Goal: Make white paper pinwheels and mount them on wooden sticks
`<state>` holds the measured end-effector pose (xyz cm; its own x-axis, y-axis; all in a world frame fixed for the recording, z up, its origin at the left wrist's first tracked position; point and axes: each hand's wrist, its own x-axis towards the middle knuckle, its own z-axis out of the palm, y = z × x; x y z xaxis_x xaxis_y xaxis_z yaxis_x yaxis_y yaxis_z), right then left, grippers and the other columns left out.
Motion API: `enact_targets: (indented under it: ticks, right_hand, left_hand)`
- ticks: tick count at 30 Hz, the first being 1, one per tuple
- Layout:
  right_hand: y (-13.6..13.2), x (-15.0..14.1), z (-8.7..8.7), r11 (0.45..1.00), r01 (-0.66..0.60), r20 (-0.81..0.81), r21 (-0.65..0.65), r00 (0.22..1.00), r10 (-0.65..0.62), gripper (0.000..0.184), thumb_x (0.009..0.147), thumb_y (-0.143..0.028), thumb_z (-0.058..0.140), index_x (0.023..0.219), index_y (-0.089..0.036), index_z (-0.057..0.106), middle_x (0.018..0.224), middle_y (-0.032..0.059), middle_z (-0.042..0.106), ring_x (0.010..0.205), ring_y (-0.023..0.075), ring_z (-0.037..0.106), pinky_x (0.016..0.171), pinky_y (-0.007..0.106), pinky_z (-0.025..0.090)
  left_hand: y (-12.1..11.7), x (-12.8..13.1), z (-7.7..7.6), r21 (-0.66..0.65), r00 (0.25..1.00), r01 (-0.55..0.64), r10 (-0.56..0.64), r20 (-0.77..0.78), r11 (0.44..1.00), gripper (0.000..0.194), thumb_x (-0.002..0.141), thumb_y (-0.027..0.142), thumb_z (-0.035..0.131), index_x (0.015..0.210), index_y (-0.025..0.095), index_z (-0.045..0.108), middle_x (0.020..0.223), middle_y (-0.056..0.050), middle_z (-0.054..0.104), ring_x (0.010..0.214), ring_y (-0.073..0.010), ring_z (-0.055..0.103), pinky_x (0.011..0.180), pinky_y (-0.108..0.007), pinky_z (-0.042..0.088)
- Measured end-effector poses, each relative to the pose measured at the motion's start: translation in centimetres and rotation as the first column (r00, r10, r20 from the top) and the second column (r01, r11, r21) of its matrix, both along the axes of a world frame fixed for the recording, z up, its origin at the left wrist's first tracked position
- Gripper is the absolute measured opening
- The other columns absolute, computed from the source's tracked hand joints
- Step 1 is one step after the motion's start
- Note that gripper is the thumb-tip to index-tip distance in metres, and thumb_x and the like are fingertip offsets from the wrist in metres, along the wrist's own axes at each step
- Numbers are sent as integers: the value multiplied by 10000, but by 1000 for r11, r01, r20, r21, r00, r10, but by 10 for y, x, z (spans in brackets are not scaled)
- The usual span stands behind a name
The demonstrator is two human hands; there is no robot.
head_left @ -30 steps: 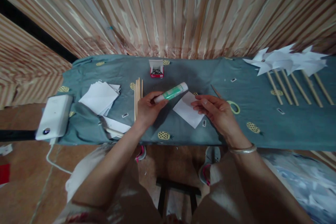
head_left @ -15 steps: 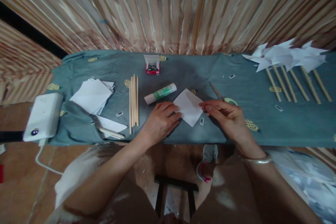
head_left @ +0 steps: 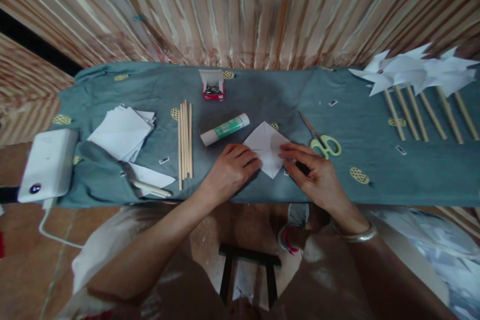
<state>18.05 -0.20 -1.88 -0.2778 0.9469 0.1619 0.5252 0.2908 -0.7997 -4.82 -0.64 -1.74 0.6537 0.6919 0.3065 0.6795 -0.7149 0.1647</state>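
Observation:
A white square of paper (head_left: 268,144) lies turned like a diamond on the cloth, with crease lines and a slit near its left corner. My left hand (head_left: 231,170) grips its left corner, fingers bent over the paper. On the opposite side, my right hand (head_left: 313,172) has thumb and fingertips at the right corner, which they cover. Just beyond my left hand is a glue stick (head_left: 225,129) with a green label, lying slantwise. Green-handled scissors (head_left: 322,144) rest partly open beyond my right hand.
Several wooden sticks (head_left: 185,142) lie left of the glue stick, beside a stack of white paper (head_left: 120,132). A small red box (head_left: 213,89) holds metal bits. Several paper pinwheels (head_left: 408,72) on sticks lie far right. A white power bank (head_left: 48,165) sits at the left edge.
My right hand has moved a little left and inward over the paper's right corner, uncovering the scissors' handles. My left hand stays on the left corner. The view has shifted slightly.

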Motion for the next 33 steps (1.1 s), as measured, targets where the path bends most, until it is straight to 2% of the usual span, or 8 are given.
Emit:
enact_targets:
  ticks: [11,16,22,27,33]
  right_hand:
    - [0,-1,0,999,-15,34,32,999,14,186,841,-206,596,975,-239,721,1169,83,693,1129,265,621,1012,479,463]
    - [-2,-3,2,998,-34,54,60,998,31,204,811,-219,646,1007,-219,706,1200,103,675,1148,280,608,1009,486,469]
    - [-11,-4,7,991,-122,92,47,989,117,269,778,-269,724,1040,-231,679,1277,102,628,1187,292,577,1028,512,440]
    - [-16,-2,3,994,-110,25,-3,994,110,33,845,-257,673,865,-240,694,1210,71,661,1165,261,587,993,472,464]
    - [-13,-7,0,998,-64,22,10,998,64,50,863,-241,646,856,-222,692,1203,81,663,1146,258,591,969,465,478]
  left_hand:
    - [0,4,2,44,999,-7,9,-49,999,159,955,191,501,971,157,656,988,-48,705,928,-198,589,849,-344,415]
    - [1,8,1,69,999,-35,36,-7,997,131,937,185,534,920,140,656,919,-47,701,874,-195,591,816,-337,431]
    - [-7,10,2,23,998,-22,20,61,1000,154,941,188,521,900,140,661,878,-46,706,852,-188,608,813,-339,447]
    - [-17,10,3,-3,988,13,-12,155,1000,131,931,172,531,927,130,654,964,-58,724,876,-183,627,807,-331,467]
    - [-22,11,2,-99,971,-23,46,236,995,186,945,220,529,1081,120,607,965,-78,720,923,-201,641,809,-347,496]
